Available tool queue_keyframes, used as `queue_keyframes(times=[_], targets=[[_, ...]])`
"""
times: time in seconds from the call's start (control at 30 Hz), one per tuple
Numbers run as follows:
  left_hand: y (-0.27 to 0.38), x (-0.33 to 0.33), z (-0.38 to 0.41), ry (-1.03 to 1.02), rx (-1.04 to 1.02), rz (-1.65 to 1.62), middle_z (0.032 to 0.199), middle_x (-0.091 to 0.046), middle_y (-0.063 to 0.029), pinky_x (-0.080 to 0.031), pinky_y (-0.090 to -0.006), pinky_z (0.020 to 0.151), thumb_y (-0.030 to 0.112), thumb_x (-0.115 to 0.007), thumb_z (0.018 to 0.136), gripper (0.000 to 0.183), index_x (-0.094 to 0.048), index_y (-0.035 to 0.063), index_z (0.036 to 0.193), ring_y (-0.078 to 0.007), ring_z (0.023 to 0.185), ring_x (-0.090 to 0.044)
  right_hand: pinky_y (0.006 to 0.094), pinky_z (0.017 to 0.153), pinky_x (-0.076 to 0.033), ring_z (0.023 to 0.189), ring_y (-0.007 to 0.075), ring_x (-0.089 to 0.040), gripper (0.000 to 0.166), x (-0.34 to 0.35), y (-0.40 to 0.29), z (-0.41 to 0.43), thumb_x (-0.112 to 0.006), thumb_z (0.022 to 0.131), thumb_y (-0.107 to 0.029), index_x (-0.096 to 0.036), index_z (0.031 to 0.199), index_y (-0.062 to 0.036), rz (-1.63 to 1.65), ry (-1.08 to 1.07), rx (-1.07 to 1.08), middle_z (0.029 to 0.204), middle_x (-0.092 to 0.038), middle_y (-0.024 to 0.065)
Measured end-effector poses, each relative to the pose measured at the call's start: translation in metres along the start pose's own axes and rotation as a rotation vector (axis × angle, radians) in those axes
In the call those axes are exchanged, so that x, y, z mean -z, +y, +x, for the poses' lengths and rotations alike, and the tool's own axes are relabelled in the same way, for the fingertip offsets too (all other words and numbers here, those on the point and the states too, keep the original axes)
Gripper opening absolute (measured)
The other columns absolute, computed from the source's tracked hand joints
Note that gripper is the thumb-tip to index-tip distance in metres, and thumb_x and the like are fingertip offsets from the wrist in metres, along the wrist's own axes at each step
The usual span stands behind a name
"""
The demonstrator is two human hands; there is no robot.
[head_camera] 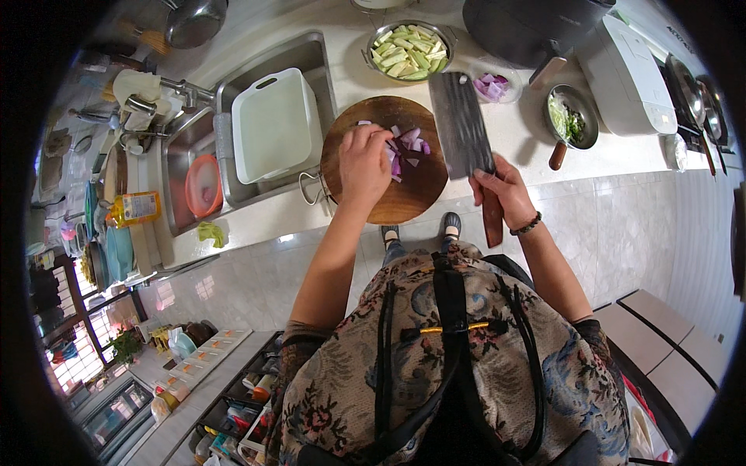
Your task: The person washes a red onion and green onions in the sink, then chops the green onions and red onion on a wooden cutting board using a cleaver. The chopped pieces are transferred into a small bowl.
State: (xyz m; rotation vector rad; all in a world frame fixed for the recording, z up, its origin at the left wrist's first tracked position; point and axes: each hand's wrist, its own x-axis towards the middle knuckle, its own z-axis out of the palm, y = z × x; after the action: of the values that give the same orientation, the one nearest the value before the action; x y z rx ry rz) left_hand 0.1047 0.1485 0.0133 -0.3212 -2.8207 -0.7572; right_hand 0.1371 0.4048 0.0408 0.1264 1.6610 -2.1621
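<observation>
My right hand (504, 189) grips the wooden handle of a cleaver (460, 125). Its broad dark blade is raised beside the right edge of a round wooden cutting board (419, 198), and a small pale bit clings near the blade's top corner. Over the board's left half is my left hand (366, 166), fingers bent and close to the cut pieces of red onion (412, 140). Whether those fingers hold a piece is hidden. More red onion chunks (492, 87) lie in a clear shallow dish (514, 90) beyond the blade.
Behind the board, a metal colander (373, 63) holds pale green vegetable strips. To the right are a small pan (591, 131) with chopped greens, a large dark pot (518, 29) and a white appliance (626, 76). Leftward, a white basin (277, 128) and an orange bowl (201, 186) occupy the double sink.
</observation>
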Motion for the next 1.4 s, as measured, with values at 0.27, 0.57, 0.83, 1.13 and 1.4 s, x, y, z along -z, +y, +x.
queue_keyframes(times=[0.27,0.57,0.83,1.13,1.4], targets=[[0.016,-0.044,0.005,-0.138,-0.267,0.08,0.116,-0.053,-0.0039,-0.029,-0.046,0.1,0.026,-0.066,0.077,0.026,-0.063,0.0141,0.1,-0.0273,0.122,-0.04,0.0258,0.038,-0.041,0.045,0.0117,-0.048,0.02,0.024,0.013,-0.018,-0.05,0.094,-0.028,-0.047,0.09,-0.008,0.152,0.27,-0.243,0.064,-0.051,0.0023],[0.052,-0.062,0.073,-0.041,-0.453,0.063,0.115,-0.056,-0.0066,-0.031,-0.0418,0.1,0.014,-0.055,0.083,0.02,-0.061,0.0096,0.102,-0.0278,0.119,-0.043,0.0246,0.039,-0.043,0.043,0.011,-0.049,0.015,0.048,-0.006,-0.056,-0.05,0.094,-0.024,-0.049,0.096,-0.0092,0.265,0.353,-0.116,0.065,-0.052,0.0019],[0.075,-0.127,0.133,-0.188,-0.463,0.203,0.093,-0.061,-0.0075,-0.035,-0.0392,0.096,0.014,-0.054,0.08,0.016,-0.067,0.0067,0.087,-0.0248,0.107,-0.049,0.0247,0.04,-0.044,0.044,0.0102,-0.049,0.019,0.062,-0.022,-0.075,-0.051,0.094,-0.02,-0.049,0.106,-0.0063,0.283,0.436,-0.046,0.064,-0.051,0.0009],[0.065,-0.068,0.074,-0.454,-0.26,-0.209,0.098,-0.06,-0.0075,-0.042,-0.0383,0.088,0.017,-0.059,0.08,0.019,-0.065,0.0119,0.098,-0.0272,0.096,-0.055,0.025,0.041,-0.043,0.045,0.0107,-0.049,0.018,0.071,-0.013,-0.081,-0.052,0.093,-0.019,-0.05,0.105,-0.0059,0.269,0.426,-0.044,0.065,-0.05,0.001],[0.082,-0.108,0.095,-0.542,-0.364,-0.011,0.099,-0.059,-0.0146,-0.049,-0.0403,0.075,0.01,-0.061,0.078,0.013,-0.06,0.0074,0.091,-0.034,0.089,-0.059,0.0259,0.041,-0.042,0.044,0.0099,-0.047,0.012,0.064,-0.02,-0.072,-0.053,0.092,-0.019,-0.05,0.099,-0.01,0.225,0.439,-0.046,0.064,-0.048,-0.0006]])
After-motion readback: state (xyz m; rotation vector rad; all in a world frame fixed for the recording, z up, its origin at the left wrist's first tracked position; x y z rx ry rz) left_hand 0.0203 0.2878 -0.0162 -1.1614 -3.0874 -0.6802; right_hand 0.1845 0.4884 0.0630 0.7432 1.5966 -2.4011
